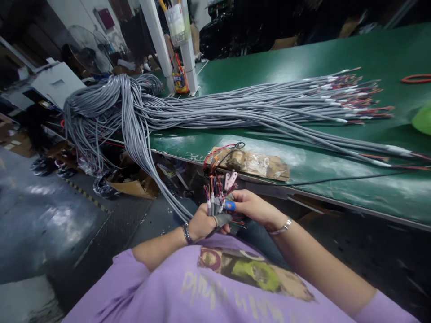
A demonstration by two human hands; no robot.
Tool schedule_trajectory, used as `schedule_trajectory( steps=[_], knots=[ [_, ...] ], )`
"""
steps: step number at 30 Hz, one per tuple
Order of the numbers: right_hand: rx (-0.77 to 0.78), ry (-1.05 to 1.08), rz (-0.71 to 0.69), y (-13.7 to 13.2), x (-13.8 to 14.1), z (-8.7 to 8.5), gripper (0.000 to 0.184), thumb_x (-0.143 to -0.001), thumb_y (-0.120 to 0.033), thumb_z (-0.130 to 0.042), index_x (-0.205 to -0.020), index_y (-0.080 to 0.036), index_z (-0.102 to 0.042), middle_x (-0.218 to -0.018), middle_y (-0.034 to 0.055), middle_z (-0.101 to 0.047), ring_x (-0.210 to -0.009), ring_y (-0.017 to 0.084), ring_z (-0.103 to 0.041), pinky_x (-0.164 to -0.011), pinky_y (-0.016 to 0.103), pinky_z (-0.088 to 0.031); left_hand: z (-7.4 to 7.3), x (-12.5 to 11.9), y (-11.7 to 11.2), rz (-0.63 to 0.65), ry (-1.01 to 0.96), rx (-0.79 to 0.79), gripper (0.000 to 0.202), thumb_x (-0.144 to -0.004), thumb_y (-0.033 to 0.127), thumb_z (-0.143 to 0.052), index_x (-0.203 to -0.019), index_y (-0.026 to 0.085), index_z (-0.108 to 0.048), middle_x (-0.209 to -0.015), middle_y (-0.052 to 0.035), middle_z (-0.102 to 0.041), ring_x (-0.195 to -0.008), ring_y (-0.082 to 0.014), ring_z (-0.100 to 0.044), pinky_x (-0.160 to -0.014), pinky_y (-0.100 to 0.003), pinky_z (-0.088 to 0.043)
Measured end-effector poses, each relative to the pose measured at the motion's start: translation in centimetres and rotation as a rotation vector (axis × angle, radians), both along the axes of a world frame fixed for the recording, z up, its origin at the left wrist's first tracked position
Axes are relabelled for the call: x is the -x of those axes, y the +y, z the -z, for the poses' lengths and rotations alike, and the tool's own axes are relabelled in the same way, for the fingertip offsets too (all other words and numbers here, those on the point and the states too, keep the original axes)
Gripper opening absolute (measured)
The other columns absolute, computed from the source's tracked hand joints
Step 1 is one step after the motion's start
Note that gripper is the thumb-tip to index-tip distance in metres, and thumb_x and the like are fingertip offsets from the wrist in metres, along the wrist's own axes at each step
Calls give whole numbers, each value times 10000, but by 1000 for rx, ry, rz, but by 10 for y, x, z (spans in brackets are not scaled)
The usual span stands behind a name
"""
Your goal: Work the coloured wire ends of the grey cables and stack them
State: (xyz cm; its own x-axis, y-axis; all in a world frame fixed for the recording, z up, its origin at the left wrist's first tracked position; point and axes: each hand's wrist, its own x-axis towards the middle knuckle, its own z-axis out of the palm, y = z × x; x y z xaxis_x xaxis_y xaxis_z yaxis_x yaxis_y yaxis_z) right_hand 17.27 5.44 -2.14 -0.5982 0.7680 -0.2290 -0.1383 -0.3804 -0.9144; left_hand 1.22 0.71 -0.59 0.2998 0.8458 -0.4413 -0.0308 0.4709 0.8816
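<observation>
My left hand (204,223) is closed around a bundle of grey cables (211,207), whose stripped ends point up with thin red, orange and dark wires. From this hand the cables (161,185) run back up over the table edge. My right hand (247,205), with blue tape on a finger, pinches at the coloured wire ends (220,186) beside the left hand. What exactly its fingertips grip is too small to make out. A pale pink clip-like piece (230,180) shows just above the wires.
A long pile of grey cables (208,105) lies across the green table (336,188), its left part hanging over the edge. A taped wooden block (259,163) with wires sits at the near edge. White posts (190,67) rise behind. An open cardboard box (134,184) stands below.
</observation>
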Motion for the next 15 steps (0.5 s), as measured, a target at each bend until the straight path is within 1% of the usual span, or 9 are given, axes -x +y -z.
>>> schedule_trajectory(
  steps=[1, 3, 5, 9, 11, 13, 15],
  knots=[
    [1, -18, 21, 0, 1, 1, 327, -579, -415, -858, -600, -148, -669, -549, -9, -638, -491, 86, -503, -478, 209, -399, 0, 0, 0, 6, -2, 0, 458, -514, 546, -807, -479, 144, -592, -443, -47, -584, -404, -131, -524, -463, -271, -461],
    [10, -33, 66, -1, 1, 2, 333, -554, -396, -870, -561, -151, -646, -508, -23, -607, -465, 73, -466, -457, 201, -372, 1, 1, 0, -22, -8, -8, 468, -520, 563, -800, -486, 140, -602, -447, -49, -589, -402, -131, -523, -463, -273, -465],
    [17, -13, 84, -2, 1, 1, 335, -563, -403, -864, -556, -154, -640, -499, -25, -596, -457, 69, -450, -451, 200, -356, 3, 1, -1, -58, -5, -26, 469, -531, 568, -795, -491, 139, -609, -451, -49, -593, -406, -128, -526, -474, -270, -470],
    [46, 48, 84, -6, -1, 0, 361, -582, -457, -847, -598, -154, -651, -553, -1, -637, -499, 96, -505, -482, 219, -386, 4, 0, -2, -120, -7, -28, 480, -522, 573, -799, -472, 146, -585, -431, -39, -576, -401, -122, -524, -476, -264, -466],
    [71, 60, 93, -6, -1, 2, 362, -579, -451, -854, -608, -151, -652, -565, 6, -647, -510, 102, -519, -497, 226, -396, 1, -1, -3, -154, -27, -15, 490, -502, 576, -805, -464, 156, -556, -419, -26, -562, -390, -118, -513, -469, -266, -466],
    [107, 84, 130, -5, -1, 7, 346, -568, -419, -870, -611, -154, -652, -564, 0, -642, -508, 97, -513, -502, 225, -398, -1, -1, -3, -176, -38, -13, 497, -495, 575, -809, -456, 162, -537, -417, -21, -558, -389, -114, -509, -467, -265, -466],
    [148, 143, 203, -3, 0, 12, 330, -549, -390, -885, -620, -163, -657, -554, -16, -621, -497, 88, -494, -502, 222, -406, -2, -2, -2, -195, -43, -26, 496, -500, 575, -808, -456, 161, -538, -421, -23, -561, -397, -114, -514, -466, -261, -462]
  ],
)
